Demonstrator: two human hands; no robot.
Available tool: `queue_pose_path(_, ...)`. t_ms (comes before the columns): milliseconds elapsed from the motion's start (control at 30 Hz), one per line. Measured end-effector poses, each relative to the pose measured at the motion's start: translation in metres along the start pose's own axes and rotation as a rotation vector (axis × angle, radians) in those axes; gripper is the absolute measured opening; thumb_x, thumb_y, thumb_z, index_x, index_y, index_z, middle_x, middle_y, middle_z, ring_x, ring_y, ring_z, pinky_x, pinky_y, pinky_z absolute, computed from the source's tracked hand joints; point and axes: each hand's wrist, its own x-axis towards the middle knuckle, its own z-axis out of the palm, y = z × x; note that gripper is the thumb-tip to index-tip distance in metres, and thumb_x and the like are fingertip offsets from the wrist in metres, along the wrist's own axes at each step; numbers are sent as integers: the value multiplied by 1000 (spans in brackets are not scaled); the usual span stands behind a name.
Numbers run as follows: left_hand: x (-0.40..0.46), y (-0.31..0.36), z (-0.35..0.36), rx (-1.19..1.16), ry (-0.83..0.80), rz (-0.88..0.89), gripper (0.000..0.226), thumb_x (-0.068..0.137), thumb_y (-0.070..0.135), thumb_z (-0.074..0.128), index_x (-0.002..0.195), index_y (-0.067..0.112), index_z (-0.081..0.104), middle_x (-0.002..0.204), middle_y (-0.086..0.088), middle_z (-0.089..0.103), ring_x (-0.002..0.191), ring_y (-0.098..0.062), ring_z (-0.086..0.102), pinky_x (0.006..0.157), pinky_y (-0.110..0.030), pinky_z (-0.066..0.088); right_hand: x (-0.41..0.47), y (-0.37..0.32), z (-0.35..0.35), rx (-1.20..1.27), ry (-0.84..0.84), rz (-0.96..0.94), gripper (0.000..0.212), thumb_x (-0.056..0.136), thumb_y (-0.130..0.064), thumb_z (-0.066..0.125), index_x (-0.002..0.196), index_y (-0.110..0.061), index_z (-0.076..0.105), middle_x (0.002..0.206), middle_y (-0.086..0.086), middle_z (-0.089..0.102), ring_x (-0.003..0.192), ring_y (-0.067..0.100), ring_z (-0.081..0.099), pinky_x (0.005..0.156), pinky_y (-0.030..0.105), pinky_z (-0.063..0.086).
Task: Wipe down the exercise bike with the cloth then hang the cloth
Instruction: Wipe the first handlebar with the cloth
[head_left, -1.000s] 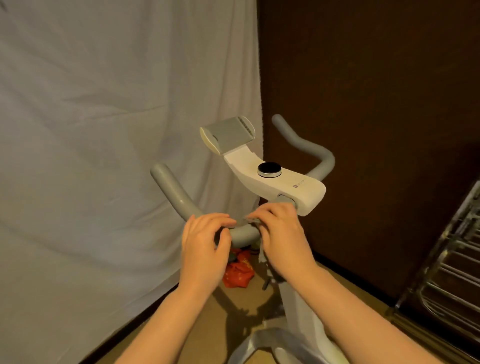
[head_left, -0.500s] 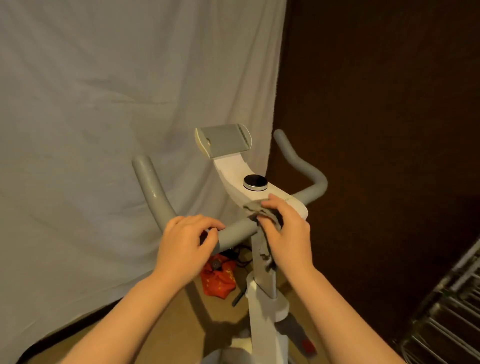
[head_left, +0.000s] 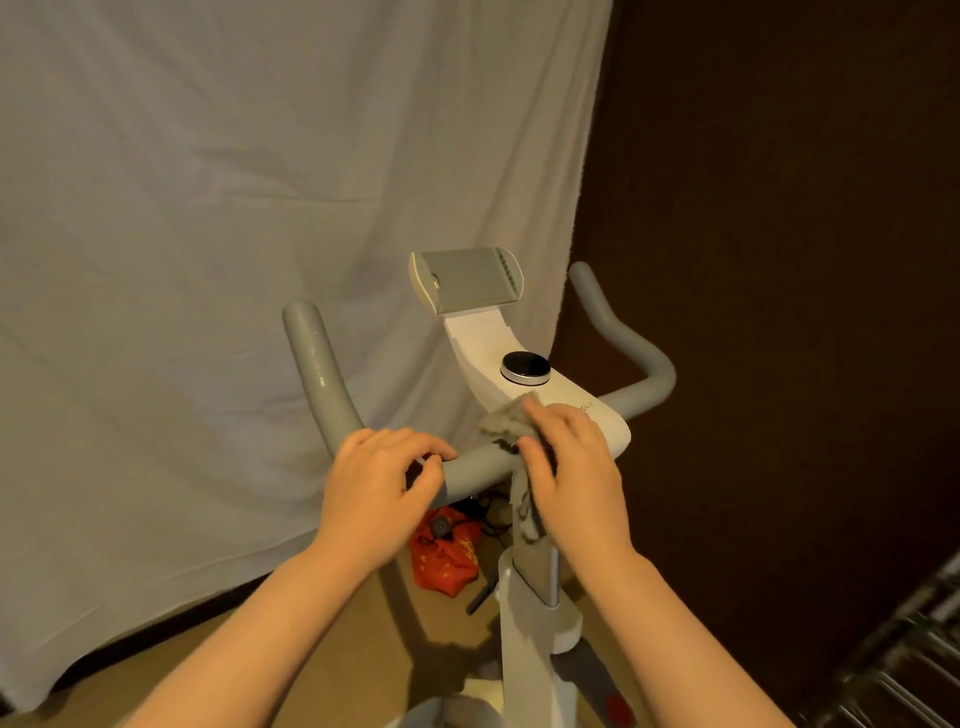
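The white exercise bike (head_left: 483, 353) stands in front of me with grey handlebars (head_left: 319, 374), a black round knob (head_left: 525, 367) and a grey device holder (head_left: 467, 280). My left hand (head_left: 376, 483) grips the left handlebar near its bend, fingers curled over the tube. My right hand (head_left: 569, 473) presses a small grey cloth (head_left: 506, 418) against the rear edge of the white console, just below the knob. Part of the cloth hangs down under my palm beside the grey stem (head_left: 537, 566).
A white sheet (head_left: 234, 234) hangs behind the bike on the left, a dark brown wall (head_left: 779, 208) on the right. A red bag (head_left: 447, 556) lies on the floor under the handlebars. A metal rack (head_left: 904, 654) stands at the lower right.
The view has swung left and closer to the bike. My right hand has lifted the cloth from the handlebar joint up onto the console edge. My left hand stays on the left handlebar.
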Motion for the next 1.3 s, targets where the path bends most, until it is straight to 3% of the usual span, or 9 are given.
queue_pose_path(67,0,0,0,9,3,1,29,86,39,39,85,36,69,75,21,60,71,0,49,76,-23,28,2,-3,-1,66,37,70,33,95,-30,58,128,-25,54,122,-10,55,115,8,47,90,21,39)
queue_pose_path(167,-1,0,-1,6,-4,9,30,87,38,39,85,35,69,78,22,61,71,-1,50,77,-25,29,-8,-6,4,-73,-19,6,36,94,-33,59,130,-26,56,130,-10,54,121,9,40,97,22,33)
queue_pose_path(333,-1,0,-3,-8,-27,15,34,88,40,37,89,34,70,84,21,66,76,-2,55,81,-24,30,-9,-17,3,-23,-37,-44,31,93,-16,59,123,-25,63,123,-11,60,115,5,44,91,10,28)
queue_pose_path(533,5,-13,-17,-97,-166,88,32,87,48,41,91,34,70,89,23,65,85,0,56,83,-31,42,-8,-19,8,-26,24,90,34,94,-14,57,126,-25,61,128,-10,56,118,9,40,93,16,30)
queue_pose_path(800,7,-24,-23,-187,-131,85,20,81,49,56,78,36,71,75,22,64,76,-2,56,78,-36,44,-10,-26,8,54,54,184,32,92,-10,59,120,-26,64,123,-12,58,115,7,46,91,9,29)
queue_pose_path(933,7,-25,-22,-214,-115,99,20,80,48,56,77,36,72,72,21,62,75,-3,57,75,-36,44,-8,-28,7,67,172,284,34,93,-10,59,123,-27,61,124,-10,58,118,8,48,96,20,37)
queue_pose_path(1033,2,-25,-21,-213,-81,109,19,82,46,57,79,34,71,71,24,56,74,-3,53,73,-31,39,-17,-40,16,2,86,220,44,94,-11,57,132,-31,54,130,-13,54,120,3,42,96,14,30)
queue_pose_path(1133,0,-26,-20,-218,-67,136,19,84,45,57,81,33,71,71,28,51,74,-2,50,73,-26,35,-13,-39,7,46,49,288,56,94,-15,57,143,-37,41,129,-11,53,114,2,46,91,13,36)
queue_pose_path(1300,0,-28,-23,-230,-69,164,21,85,45,56,85,32,72,73,31,48,75,-1,49,74,-26,35,-15,-59,14,15,-23,182,39,91,-13,57,128,-26,60,125,-7,57,121,8,42,93,13,29)
